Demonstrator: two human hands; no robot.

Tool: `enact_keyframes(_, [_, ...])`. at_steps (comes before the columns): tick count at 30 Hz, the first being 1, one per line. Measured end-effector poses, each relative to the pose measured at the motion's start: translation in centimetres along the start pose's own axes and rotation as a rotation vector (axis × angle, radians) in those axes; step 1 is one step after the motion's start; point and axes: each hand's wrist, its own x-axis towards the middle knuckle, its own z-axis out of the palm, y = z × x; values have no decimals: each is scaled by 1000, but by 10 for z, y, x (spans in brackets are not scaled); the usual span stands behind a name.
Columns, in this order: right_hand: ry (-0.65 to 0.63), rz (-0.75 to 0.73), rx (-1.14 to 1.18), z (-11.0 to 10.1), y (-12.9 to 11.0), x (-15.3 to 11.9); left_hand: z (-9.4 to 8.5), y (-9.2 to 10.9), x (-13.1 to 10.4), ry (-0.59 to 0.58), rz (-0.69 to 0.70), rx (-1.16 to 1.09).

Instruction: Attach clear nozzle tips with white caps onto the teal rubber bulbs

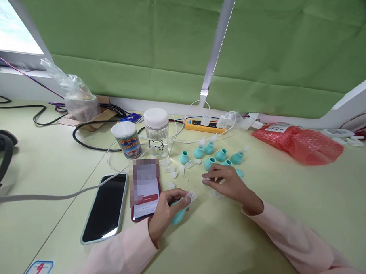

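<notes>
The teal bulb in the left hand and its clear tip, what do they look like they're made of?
The teal bulb looks like soft rubber or silicone: matte, opaque, rounded, no sharp glints. That is a guess from its look. The clear tip seems to be hard translucent plastic, pale and faintly shiny. The left hand wraps the bulb.

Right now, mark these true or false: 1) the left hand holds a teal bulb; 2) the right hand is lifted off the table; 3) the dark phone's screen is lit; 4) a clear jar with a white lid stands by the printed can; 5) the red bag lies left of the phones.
1) True: the left hand grips a teal bulb with a clear tip.
2) False: the right hand rests on the table, fingers on small clear parts.
3) False: the dark phone is black.
4) True: the jar stands right of the can.
5) False: the red bag lies far right.
</notes>
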Motion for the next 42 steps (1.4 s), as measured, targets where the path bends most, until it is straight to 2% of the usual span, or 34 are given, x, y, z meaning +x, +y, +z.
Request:
enact_keyframes(2, [-23, -18, 454, -5, -8, -4, 0, 1, 0, 6, 25, 22])
enact_keyframes(4, [-108, 6, 739, -6, -15, -8, 0, 1, -1, -2, 58, 54])
enact_keyframes(6, [-167, 35, 887, -4, -19, -10, 0, 1, -2, -25, 72, 81])
enact_keyframes(8, [-192, 69, 938, -1, -20, -10, 0, -1, -2, -40, 71, 110])
enact_keyframes(13, [-231, 88, 832, -1, -17, -9, 1, -4, -1, 15, 60, 269])
enact_keyframes(19, [-283, -39, 655, -7, -18, -9, -1, 0, 1, -122, 107, 344])
enact_keyframes(24, [-374, -196, 444, -12, -19, -9, -1, 2, 0, -174, 260, 544])
enact_keyframes(27, [-416, -236, 380, -14, -19, -10, -1, 1, -2, -199, 335, 669])
enact_keyframes(36, [-465, -221, 345, -16, -23, -10, -4, -2, 0, -204, 444, 816])
enact_keyframes(42, [-541, -70, 457, -16, -19, -9, -6, -4, -1, -192, 479, 897])
